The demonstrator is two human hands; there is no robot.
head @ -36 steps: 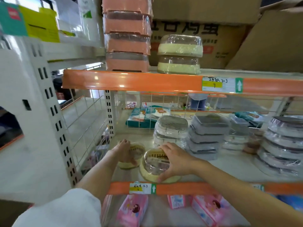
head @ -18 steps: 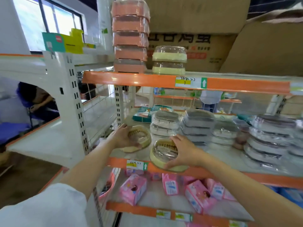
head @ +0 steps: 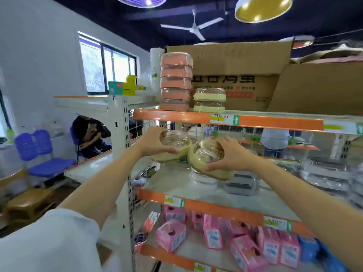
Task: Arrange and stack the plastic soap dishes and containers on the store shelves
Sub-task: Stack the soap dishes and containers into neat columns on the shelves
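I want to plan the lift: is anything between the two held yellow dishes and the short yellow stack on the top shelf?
Yes: the orange front edge of the top shelf is directly above both yellow plastic soap dishes.

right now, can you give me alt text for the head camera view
A person's left hand and right hand each hold a yellow soap dish in the air below the top shelf, where two more yellow dishes sit stacked beside a stack of orange ones.
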